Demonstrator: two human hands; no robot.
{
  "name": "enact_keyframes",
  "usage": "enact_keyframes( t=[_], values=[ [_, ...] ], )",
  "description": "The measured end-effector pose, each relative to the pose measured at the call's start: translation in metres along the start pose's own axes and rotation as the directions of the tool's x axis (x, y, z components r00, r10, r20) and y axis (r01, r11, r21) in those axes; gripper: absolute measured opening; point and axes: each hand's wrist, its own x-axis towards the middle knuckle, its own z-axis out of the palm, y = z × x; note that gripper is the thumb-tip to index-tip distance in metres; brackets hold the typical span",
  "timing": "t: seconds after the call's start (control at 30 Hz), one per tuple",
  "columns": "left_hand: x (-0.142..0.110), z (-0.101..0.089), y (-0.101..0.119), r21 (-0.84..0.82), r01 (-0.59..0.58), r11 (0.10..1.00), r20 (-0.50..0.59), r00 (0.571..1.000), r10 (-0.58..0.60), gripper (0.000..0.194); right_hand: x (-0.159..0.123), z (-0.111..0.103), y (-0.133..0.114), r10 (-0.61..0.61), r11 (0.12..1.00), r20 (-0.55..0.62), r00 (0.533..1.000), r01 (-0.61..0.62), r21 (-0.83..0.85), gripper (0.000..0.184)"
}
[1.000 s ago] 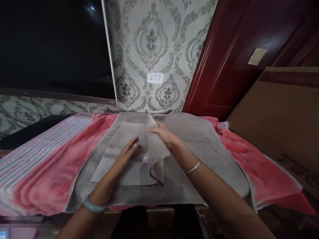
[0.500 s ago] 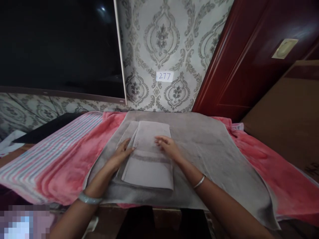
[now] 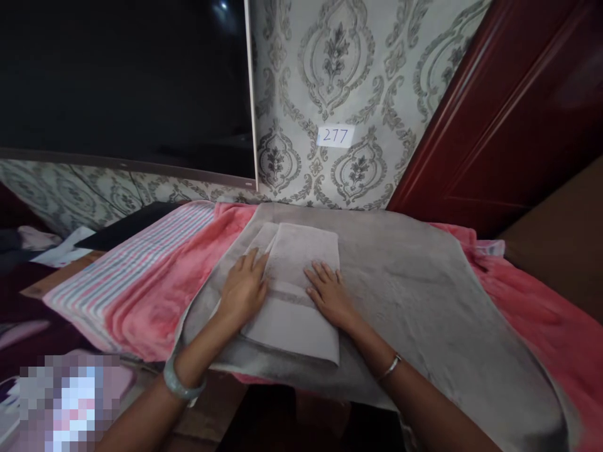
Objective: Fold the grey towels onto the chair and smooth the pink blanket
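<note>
The folded gray towel (image 3: 301,248) forms a flat, squared rectangle, with a darker woven band across its near half and an offset layer showing along its far left edge. No flap stands loose on it, so the folding of this piece looks finished as far as the view shows. The large gray towel (image 3: 424,314) beneath it lies spread out and unfolded, and the folded towel sits left of its middle.

The left hand (image 3: 244,290) lies open and palm down across the folded towel's left edge, its fingers pointing far. The right hand (image 3: 330,295) lies just as open on the towel's right part, near that edge, with its fingers slightly spread. Neither hand grips the cloth; both rest flat on top. A pink fleece blanket (image 3: 151,314) shows beneath the large towel on both sides, and damask wallpaper (image 3: 339,63) rises beyond it.
</note>
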Motion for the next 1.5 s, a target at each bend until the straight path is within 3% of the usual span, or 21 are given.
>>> enact_keyframes(
  t=[0.13, 0.33, 0.47, 0.6, 0.73, 0.97, 1.17, 1.33, 1.5],
  values=[
    [-0.008, 0.017, 0.023, 0.112, -0.2, 0.973, 0.149, 0.972, 0.182, 0.055, 0.025, -0.013, 0.0, -0.096, 0.995, 0.009, 0.995, 0.096, 0.0, 0.051],
    [-0.019, 0.056, 0.016, 0.158, -0.143, 0.977, 0.23, 0.968, 0.105, 0.071, 0.099, -0.014, 0.016, -0.241, 0.964, 0.076, 0.967, 0.248, -0.099, 0.057],
    [-0.023, 0.065, 0.007, 0.142, -0.159, 0.977, 0.193, 0.972, 0.13, 0.072, 0.15, -0.012, 0.039, -0.153, 0.978, 0.125, 0.98, 0.168, -0.12, 0.057],
    [-0.024, 0.065, 0.005, 0.129, -0.155, 0.979, 0.194, 0.973, 0.129, 0.072, 0.183, -0.011, 0.054, -0.06, 0.992, 0.163, 0.985, 0.078, -0.101, 0.058],
    [-0.026, 0.064, 0.006, 0.118, -0.161, 0.98, 0.195, 0.971, 0.136, 0.072, 0.193, -0.006, 0.06, -0.011, 0.996, 0.141, 0.99, 0.023, -0.084, 0.057],
    [-0.028, 0.07, 0.002, 0.119, -0.169, 0.979, 0.165, 0.975, 0.148, 0.075, 0.185, -0.002, 0.061, 0.035, 0.997, -0.066, 0.997, -0.039, -0.071, 0.051],
    [-0.027, 0.067, 0.003, 0.1, -0.161, 0.982, 0.171, 0.975, 0.142, 0.072, 0.2, -0.014, 0.062, 0.091, 0.995, 0.113, 0.989, -0.096, 0.037, 0.051],
    [-0.024, 0.06, 0.006, 0.087, -0.139, 0.986, 0.213, 0.97, 0.118, 0.072, 0.225, -0.036, 0.064, 0.075, 0.986, 0.282, 0.957, -0.113, 0.12, 0.049],
    [-0.024, 0.056, 0.006, 0.078, -0.148, 0.986, 0.218, 0.967, 0.128, 0.073, 0.229, -0.048, 0.055, 0.057, 0.972, 0.384, 0.922, -0.14, 0.191, 0.04]
  ],
)
